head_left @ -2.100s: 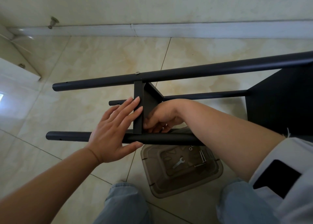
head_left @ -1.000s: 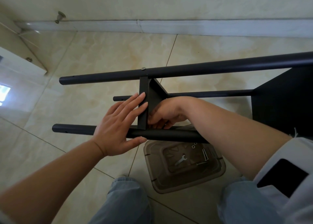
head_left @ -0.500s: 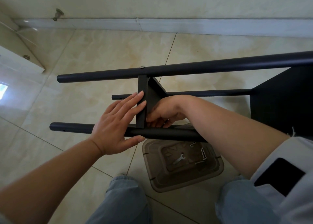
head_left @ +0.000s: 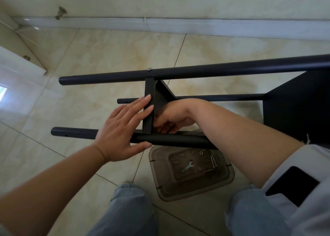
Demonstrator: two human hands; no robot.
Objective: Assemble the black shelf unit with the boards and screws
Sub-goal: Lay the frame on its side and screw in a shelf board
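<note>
A board [head_left: 149,109] stands on edge between the far pole [head_left: 178,73] and the near pole [head_left: 75,133]. The left hand [head_left: 119,134] lies flat against its left side, the right hand [head_left: 171,118] just right of it. Below the near pole, a tray [head_left: 178,194] on the floor [head_left: 107,57] holds a wrench [head_left: 187,166] and screws [head_left: 213,160].

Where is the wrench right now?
In the head view the wrench lies flat in the brown tray on the floor, lower centre-right, below the near pole and left of the loose bolts.
</note>
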